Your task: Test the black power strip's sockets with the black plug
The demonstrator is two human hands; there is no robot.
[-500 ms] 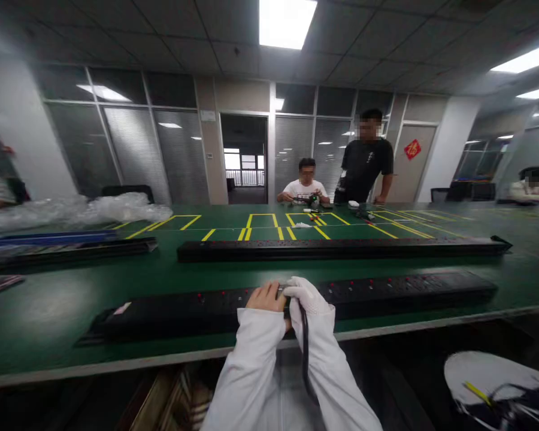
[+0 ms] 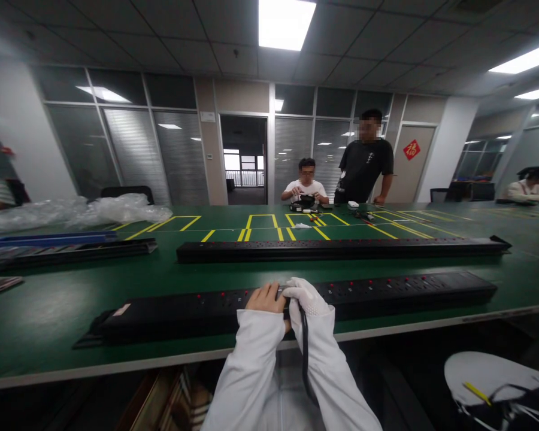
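A long black power strip with red buttons along its top lies at the near side of the green table. My bare left hand rests over its middle, fingers bent and pressed together; what lies under them is hidden. Touching it on the right is my right hand, in a white dotted glove, its fingers closed on a black cable. That cable hangs from the glove down along my right sleeve. Whatever sits between the two hands is too small and covered to make out.
Beyond lies a second long black strip. Clear plastic wrap and dark and blue profiles are at the left. Across the table, one person sits handling a dark item; another stands. A white stool is at lower right.
My hands, the cable and the near strip have hardly moved. Across the table, the seated person's hands have shifted, and the dark item before them has changed position.
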